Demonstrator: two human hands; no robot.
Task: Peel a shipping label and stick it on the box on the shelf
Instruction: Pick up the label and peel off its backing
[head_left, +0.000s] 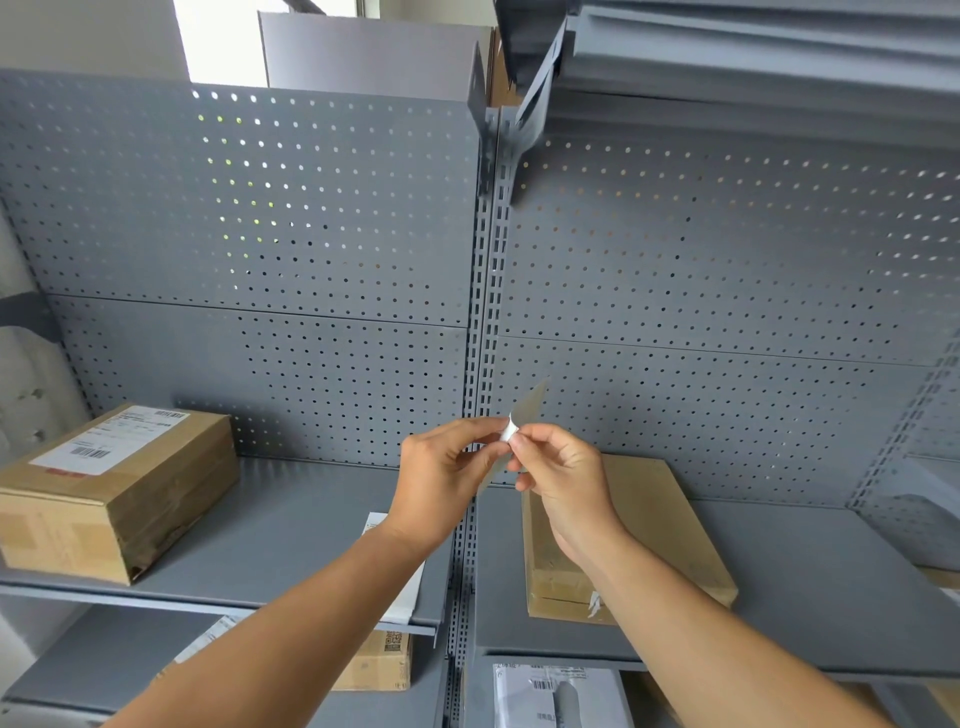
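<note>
The right hand (558, 470) pinches a curled white corner of the label (508, 431) between thumb and forefinger, while the left hand (447, 467) clamps the backing sheet (530, 405), held edge-on in front of the shelf (291, 519), probably to brace the peel. Just behind the hands, a bare box (654, 530) lies flat near the front edge of the right bay, likely the target. A labelled box (114, 488) sits at the left end. Two boxes share this shelf; more lie below.

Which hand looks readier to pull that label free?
Probably the right hand: its fingertips pinch the curled white label corner, while the left hand steadies the backing sheet.
</note>
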